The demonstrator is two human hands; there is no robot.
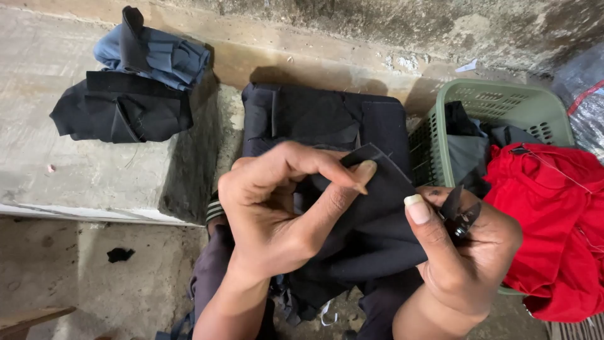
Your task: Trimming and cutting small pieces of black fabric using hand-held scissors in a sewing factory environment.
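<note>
My left hand point(277, 208) pinches the top edge of a black piece of cloth point(371, 226) between thumb and forefinger, holding it up over my lap. My right hand point(462, 252) grips a small black thread cutter point(458, 217) at the cloth's right edge, thumb stretched along the fabric. Loose threads hang from the cloth's upper corner.
A stack of black cloth pieces point(321, 119) lies ahead on the floor. A green plastic basket point(503, 104) at right holds dark cloth and a red garment point(553, 214). On the concrete ledge point(44, 138) at left sit black cloth point(119, 113) and blue cloth point(154, 53).
</note>
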